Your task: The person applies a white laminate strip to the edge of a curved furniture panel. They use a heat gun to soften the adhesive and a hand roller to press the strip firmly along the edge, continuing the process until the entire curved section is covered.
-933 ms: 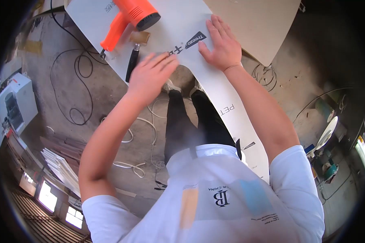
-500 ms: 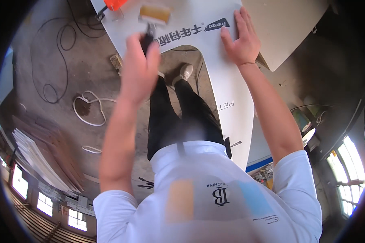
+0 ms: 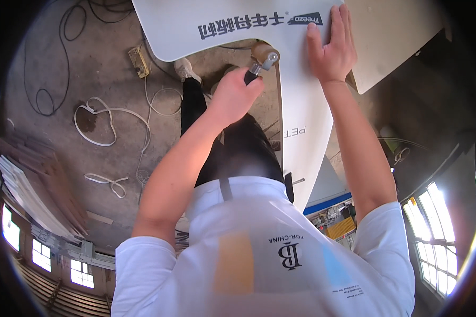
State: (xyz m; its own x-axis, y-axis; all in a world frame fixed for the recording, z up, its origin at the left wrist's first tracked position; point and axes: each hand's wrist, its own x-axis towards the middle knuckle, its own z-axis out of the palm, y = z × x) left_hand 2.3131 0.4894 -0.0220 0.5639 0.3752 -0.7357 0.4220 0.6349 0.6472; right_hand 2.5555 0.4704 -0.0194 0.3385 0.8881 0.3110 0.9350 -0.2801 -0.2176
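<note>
A white L-shaped board [image 3: 296,95] with dark printing lies in front of me, with a curved inner cutout. My left hand [image 3: 235,95] is closed round the dark handle of a small hand roller [image 3: 264,52]. The roller's brownish cylinder is at the curved inner corner of the board, against its cut edge as far as I can tell. Flat on the board's far right part rests my right hand [image 3: 334,55], its fingers stretched out and its thumb apart. Nothing is in that hand.
A larger pale panel [image 3: 386,42] lies at the right of the board. On the concrete floor at left are a dark cable [image 3: 66,79], a loop of white edging strip [image 3: 113,116] and a small yellowish box [image 3: 139,62]. Stacked boards [image 3: 37,190] lean at lower left.
My left hand has brought the roller from above the board's far left part down and right to the inner corner. An orange thing at the far left has gone out of view.
</note>
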